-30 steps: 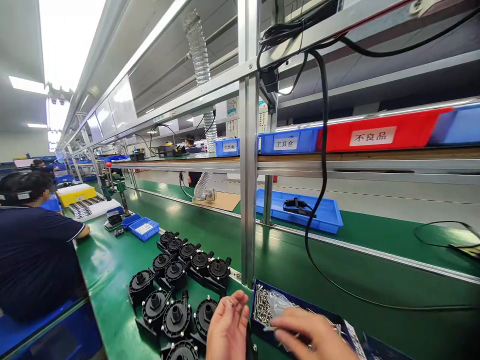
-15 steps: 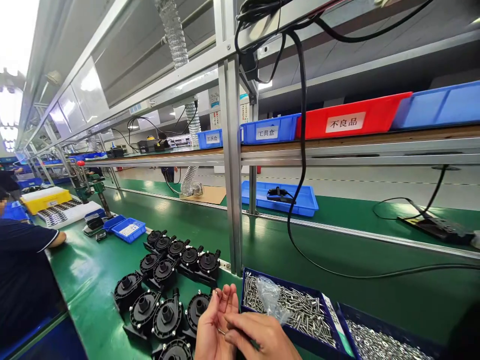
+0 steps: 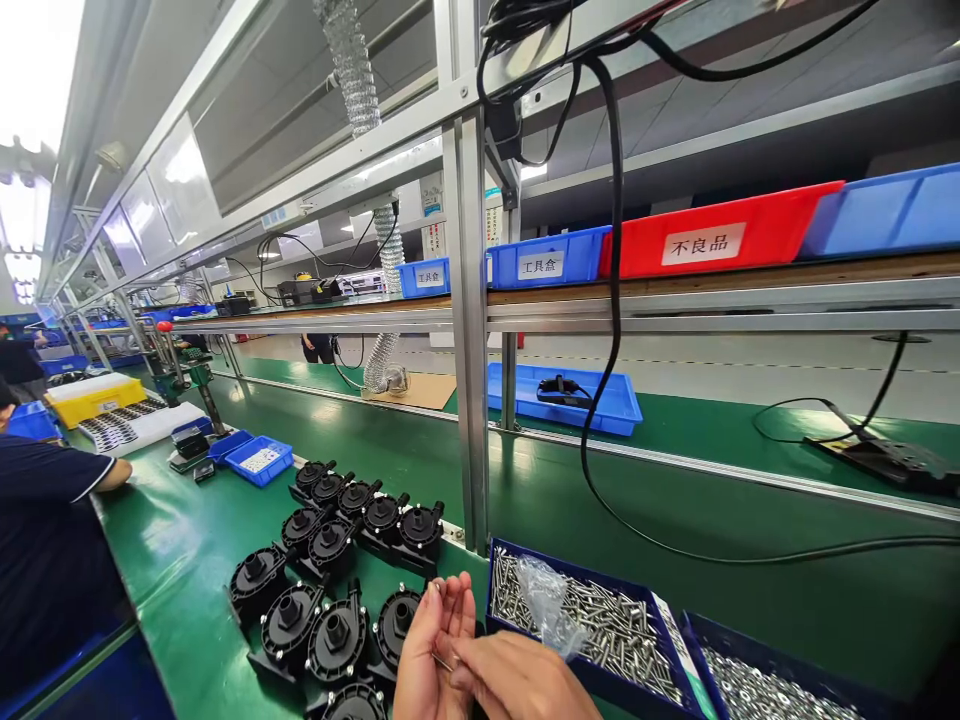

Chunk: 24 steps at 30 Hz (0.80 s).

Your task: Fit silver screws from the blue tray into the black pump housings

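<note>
My left hand (image 3: 431,650) is cupped, palm up, beside the black pump housings. Its thumb presses toward the forefinger on a tiny metallic piece too small to name. Over that palm, my right hand (image 3: 517,675) pinches a thin metal screw (image 3: 442,661); most of the screw is hidden by the fingers. Nearest to the left hand is a round black pump housing (image 3: 397,620) with bright screw heads around its rim. Right of the hands, a dark blue bin (image 3: 679,660) holds many loose screws (image 3: 615,630) and a crumpled clear plastic bag (image 3: 544,595).
A second dark blue bin (image 3: 694,640) holds washers or nuts (image 3: 772,690). Several pump housings (image 3: 330,540) stand on the green bench (image 3: 172,560). A metal post (image 3: 469,400) rises behind the hands, and a black cable (image 3: 615,300) hangs down. A co-worker's arm (image 3: 112,475) rests at left.
The right hand's fingers have shifted slightly over the left palm, the screw still between them. The camera view has moved slightly; the bins and housings stay in place.
</note>
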Tool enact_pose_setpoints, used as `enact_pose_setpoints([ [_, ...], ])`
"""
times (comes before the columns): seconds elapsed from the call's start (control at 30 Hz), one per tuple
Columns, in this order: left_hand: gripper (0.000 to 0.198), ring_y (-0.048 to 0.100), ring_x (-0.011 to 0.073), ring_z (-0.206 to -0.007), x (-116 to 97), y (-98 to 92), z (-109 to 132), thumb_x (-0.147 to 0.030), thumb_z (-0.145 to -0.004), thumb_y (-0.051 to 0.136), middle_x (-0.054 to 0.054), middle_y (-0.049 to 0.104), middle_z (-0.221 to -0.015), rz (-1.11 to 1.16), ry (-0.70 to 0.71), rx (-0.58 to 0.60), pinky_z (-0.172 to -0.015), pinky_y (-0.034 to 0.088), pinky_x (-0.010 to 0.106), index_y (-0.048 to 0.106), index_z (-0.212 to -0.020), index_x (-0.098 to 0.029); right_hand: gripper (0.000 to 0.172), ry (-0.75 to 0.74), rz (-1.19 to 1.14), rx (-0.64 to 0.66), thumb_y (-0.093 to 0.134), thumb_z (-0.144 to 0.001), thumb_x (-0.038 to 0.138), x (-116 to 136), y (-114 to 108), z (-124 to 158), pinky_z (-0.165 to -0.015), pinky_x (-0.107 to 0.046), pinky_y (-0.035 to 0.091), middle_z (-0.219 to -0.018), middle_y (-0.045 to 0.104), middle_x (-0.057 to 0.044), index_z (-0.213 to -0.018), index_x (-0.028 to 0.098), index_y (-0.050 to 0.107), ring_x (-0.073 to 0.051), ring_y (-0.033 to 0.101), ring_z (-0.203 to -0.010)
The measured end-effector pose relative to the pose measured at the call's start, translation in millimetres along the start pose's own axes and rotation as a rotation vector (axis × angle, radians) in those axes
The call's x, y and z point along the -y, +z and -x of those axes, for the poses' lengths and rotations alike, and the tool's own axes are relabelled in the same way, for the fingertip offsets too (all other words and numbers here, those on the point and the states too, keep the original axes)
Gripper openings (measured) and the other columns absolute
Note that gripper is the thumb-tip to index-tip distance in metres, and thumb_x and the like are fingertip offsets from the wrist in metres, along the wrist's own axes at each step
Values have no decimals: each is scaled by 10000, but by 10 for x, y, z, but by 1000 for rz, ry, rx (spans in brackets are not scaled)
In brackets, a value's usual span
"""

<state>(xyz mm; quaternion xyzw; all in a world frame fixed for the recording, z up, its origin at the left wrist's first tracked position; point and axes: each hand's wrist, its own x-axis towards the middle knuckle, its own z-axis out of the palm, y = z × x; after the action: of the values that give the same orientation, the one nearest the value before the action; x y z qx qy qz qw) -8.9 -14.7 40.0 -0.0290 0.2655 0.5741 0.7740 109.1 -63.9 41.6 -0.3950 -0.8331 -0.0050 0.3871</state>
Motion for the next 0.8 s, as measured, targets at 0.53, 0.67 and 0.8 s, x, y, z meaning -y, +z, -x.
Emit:
enact_pose_setpoints([
  [0.53,610,325,-35,-300,68,-176,57,-587,-539,986,27,681,-681,-502,414,149,-281,224,79,772,-853,-109,291,635,-684,-298,745,-905,509,-67,-111,-136,-687,-276,583,-861,762,-56,-891,225,809,-239,712,-775],
  [0.67,638,315,-26,-288,72,-186,65,-611,-498,989,40,691,-661,-546,380,136,-273,211,93,772,-825,-108,250,607,-657,-297,714,-940,458,-43,-132,-139,-691,-269,578,-856,760,-45,-892,229,800,-229,714,-777],
  [0.8,608,291,-31,-304,68,-210,33,-602,-537,982,12,653,-597,-542,402,141,-288,201,81,779,-849,-122,183,532,-540,-296,681,-979,375,-46,-113,-110,-727,-256,555,-875,762,-19,-906,250,793,-204,714,-803],
])
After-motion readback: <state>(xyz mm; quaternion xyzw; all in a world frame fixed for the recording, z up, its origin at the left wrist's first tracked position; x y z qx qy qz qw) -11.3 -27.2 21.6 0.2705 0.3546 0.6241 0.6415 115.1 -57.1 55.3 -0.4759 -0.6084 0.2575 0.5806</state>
